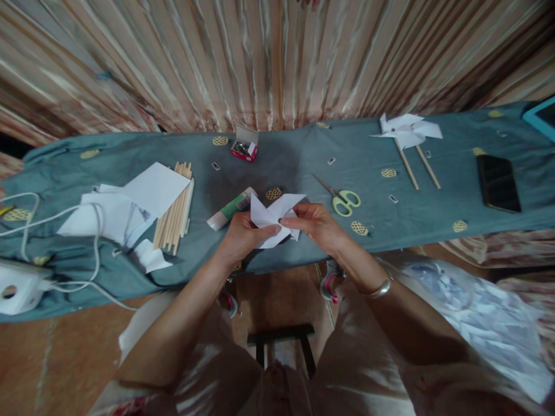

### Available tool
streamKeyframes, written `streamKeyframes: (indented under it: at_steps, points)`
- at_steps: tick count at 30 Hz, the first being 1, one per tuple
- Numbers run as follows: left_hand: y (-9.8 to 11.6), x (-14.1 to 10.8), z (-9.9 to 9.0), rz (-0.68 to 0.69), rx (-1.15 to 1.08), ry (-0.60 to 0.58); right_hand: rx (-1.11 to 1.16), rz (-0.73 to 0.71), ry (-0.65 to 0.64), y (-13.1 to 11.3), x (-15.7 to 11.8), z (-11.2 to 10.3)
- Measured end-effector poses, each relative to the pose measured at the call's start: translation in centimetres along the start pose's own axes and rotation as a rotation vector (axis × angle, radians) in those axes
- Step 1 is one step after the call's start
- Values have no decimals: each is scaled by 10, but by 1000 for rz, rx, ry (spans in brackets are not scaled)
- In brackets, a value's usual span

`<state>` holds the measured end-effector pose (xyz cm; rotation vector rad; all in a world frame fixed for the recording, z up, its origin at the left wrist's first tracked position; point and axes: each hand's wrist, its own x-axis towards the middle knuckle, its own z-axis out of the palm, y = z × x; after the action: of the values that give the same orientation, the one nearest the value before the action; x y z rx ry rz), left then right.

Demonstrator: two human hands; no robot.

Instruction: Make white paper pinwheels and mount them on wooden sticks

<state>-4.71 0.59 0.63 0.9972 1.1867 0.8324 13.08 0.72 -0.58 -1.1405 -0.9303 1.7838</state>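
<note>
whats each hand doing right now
Left hand: closed on the paper pinwheel, thumb near its centre.
Right hand: closed on the same pinwheel, fingers at its centre.

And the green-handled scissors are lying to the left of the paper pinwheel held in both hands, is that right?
Not quite: the head view shows the green-handled scissors lying to the right of the paper pinwheel, which is indeed held in both hands.

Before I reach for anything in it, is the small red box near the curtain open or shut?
Open: the red box has its flap raised, showing small metallic pieces inside.
</note>
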Motion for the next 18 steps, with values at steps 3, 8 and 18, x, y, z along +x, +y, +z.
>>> streamKeyframes:
  at_steps: [3, 8, 18]
  points:
    - [1, 0, 1, -6, -46, -12, 13, -6, 12, 0, 1, 0]
    - [3, -2, 2, -54, -55, 16, 32, -14, 2, 0, 0, 0]
    - [1, -1, 2, -54, -66, 45, 8, -8, -24, 2, 2, -1]
